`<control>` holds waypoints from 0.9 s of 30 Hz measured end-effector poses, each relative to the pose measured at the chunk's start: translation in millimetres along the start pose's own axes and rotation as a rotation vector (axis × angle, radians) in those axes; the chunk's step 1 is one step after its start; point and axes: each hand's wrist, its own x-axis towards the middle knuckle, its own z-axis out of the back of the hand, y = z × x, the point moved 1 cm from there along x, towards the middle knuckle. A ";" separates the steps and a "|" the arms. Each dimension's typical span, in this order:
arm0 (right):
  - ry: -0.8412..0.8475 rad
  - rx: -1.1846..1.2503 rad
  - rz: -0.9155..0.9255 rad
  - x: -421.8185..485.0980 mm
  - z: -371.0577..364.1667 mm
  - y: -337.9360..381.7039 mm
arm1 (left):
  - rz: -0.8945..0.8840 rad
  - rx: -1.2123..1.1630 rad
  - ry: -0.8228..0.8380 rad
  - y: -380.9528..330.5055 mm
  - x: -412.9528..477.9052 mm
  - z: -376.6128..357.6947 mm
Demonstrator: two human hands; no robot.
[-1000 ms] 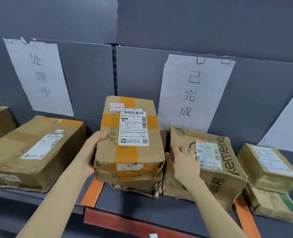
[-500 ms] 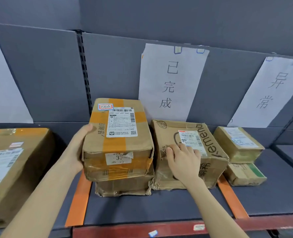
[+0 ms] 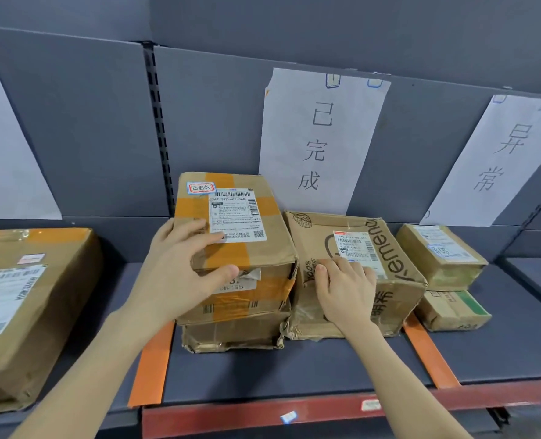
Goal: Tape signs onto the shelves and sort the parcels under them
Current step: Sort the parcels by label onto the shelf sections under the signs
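Note:
An orange-taped parcel [image 3: 247, 248] with a white label lies on top of a crumpled box [image 3: 231, 339], under the middle paper sign [image 3: 320, 137]. My left hand [image 3: 180, 270] rests over its front left corner, fingers spread flat on top and thumb on the front edge. Right beside it sits a brown printed parcel [image 3: 399, 296]. My right hand [image 3: 345, 286] rests on that parcel's top, fingertips by its label. Another sign [image 3: 500, 160] hangs to the right and a third sign [image 3: 6, 153] at the left edge.
A large flat parcel [image 3: 25, 296] lies on the left shelf section. Two small parcels [image 3: 440, 258] are stacked under the right sign. Orange strips [image 3: 150, 369] mark sections on the dark shelf [image 3: 294, 369], which has a red front edge [image 3: 263, 413].
My left hand has moved from the orange-taped parcel's left side onto its top front corner. The view has come closer. My right hand stays on the brown parcel.

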 end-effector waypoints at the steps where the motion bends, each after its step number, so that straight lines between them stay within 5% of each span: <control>1: -0.004 -0.001 0.002 -0.2 -0.1 -0.4 | -0.013 -0.007 -0.010 -0.2 2.3 0.1; 27: 0.114 -0.002 -0.034 5.6 3.8 2.7 | -0.199 -0.098 -0.047 22.4 17.4 -8.2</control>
